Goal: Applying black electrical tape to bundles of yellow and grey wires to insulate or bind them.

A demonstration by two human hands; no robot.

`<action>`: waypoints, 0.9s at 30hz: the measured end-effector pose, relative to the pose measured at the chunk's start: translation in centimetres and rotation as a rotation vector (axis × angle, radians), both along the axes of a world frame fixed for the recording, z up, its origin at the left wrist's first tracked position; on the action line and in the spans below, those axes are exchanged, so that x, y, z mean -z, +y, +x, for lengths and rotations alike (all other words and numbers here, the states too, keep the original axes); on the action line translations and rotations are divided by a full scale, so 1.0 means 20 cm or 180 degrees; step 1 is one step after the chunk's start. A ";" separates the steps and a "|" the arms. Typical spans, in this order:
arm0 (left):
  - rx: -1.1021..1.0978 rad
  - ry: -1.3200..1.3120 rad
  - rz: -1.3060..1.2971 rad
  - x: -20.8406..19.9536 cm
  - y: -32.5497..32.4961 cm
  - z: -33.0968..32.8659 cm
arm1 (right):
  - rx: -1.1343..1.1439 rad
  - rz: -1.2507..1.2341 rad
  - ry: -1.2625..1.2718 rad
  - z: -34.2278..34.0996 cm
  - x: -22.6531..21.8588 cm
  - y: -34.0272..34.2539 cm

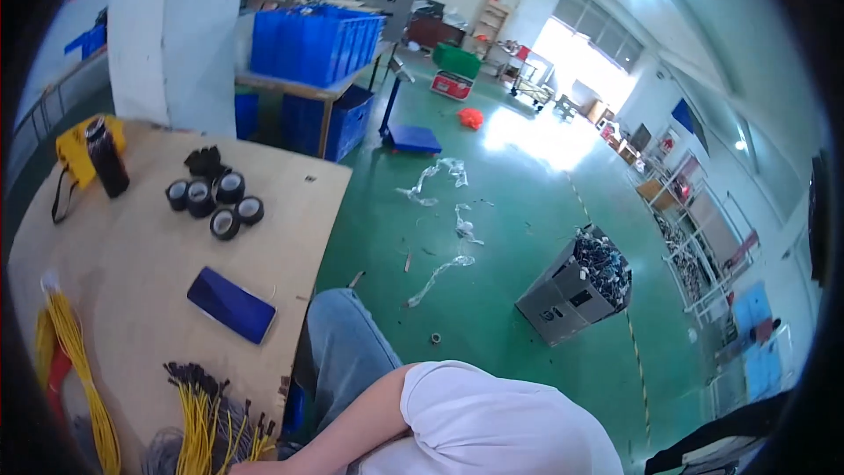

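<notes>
My right arm, in a white short sleeve, reaches left to the wooden table. Only a sliver of my right hand shows at the lower edge, beside a bundle of yellow cables with black connectors. Its fingers are cut off, so I cannot make out whether it holds a cable. Grey cables lie by that bundle. Farther left is another yellow cable bundle next to red cables. A dark blue phone lies flat beyond the bundles. My left hand is out of view.
Black tape rolls, a dark bottle and a yellow bag occupy the table's far part. On the green floor are plastic scraps, a box full of cable pieces and a platform scale. Blue crates stand behind.
</notes>
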State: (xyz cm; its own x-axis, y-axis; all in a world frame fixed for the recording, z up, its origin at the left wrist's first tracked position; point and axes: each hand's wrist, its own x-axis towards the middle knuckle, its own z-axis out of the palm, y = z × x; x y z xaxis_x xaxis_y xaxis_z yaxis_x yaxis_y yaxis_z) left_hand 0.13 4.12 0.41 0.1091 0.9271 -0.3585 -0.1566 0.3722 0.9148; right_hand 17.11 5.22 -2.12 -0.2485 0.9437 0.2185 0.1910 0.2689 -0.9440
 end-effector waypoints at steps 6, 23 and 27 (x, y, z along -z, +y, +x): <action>0.0154 0.0572 0.0664 -0.14 -0.03 -0.01 | -0.0555 0.2086 -0.0246 -0.08 0.04 0.08; 0.1729 0.3488 0.2147 -0.26 0.07 -0.15 | -0.1030 0.2038 -0.0687 -0.16 0.11 0.21; 0.1947 0.3407 0.2802 -0.24 0.03 -0.13 | -0.0833 0.0220 0.0715 -0.19 -0.08 0.16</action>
